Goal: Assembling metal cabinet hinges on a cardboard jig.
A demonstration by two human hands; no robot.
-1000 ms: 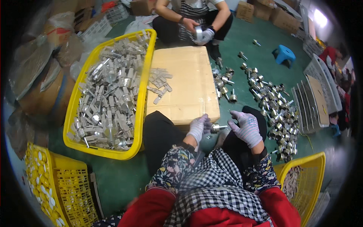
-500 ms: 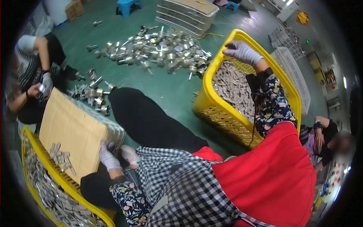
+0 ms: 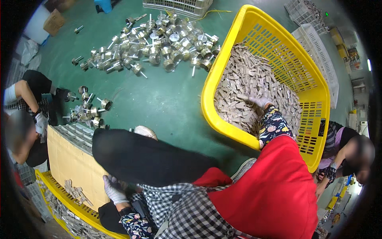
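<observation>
Right hand (image 3: pixel 260 101) in crate (image 3: pixel 223 59); metal parts (image 3: pixel 159 36) on floor, left.

Open floor: bare green strip between yellow basket (image 3: pixel 223 67) and metal cups (image 3: pixel 159 47).
Basket interior: heaped flat metal pieces (image 3: pixel 246 79); high walls all round.
Left side: cardboard sheet (image 3: pixel 71 167), co-worker (image 3: pixel 24 115) close.

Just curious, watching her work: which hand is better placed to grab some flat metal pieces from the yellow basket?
Likely the right hand: it already rests among the metal pieces inside the yellow basket, while the left hand is down by her lap.
</observation>
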